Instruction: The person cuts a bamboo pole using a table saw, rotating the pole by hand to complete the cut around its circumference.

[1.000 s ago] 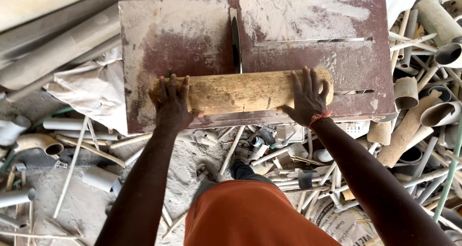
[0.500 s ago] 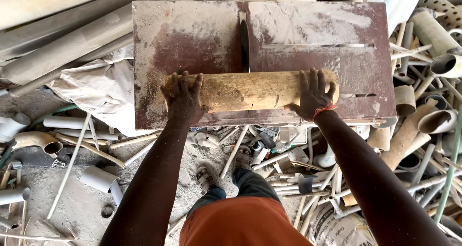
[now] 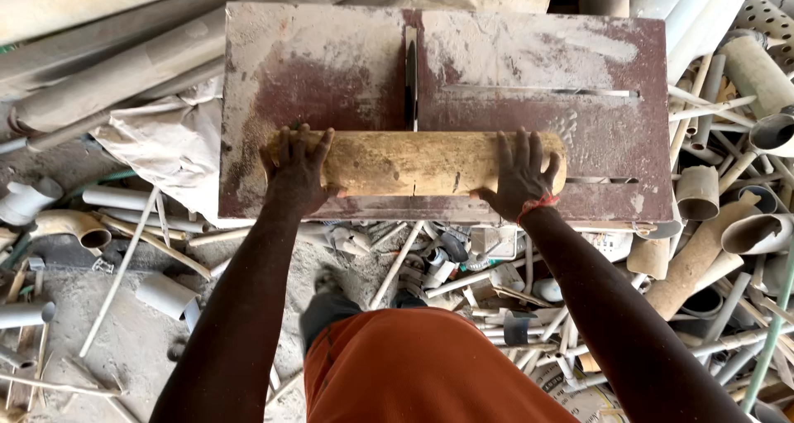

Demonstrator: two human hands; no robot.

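I press the pipe flat on the table, just in front of the blade; my left hand and right hand clamp its ends. If the pipe rolls or kicks, my fingers could slide toward the blade.

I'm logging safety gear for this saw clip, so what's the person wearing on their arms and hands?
Both arms are bare, with no sleeves in view, and neither the left hand nor the right hand has a glove. A thin red-orange band circles the right wrist.
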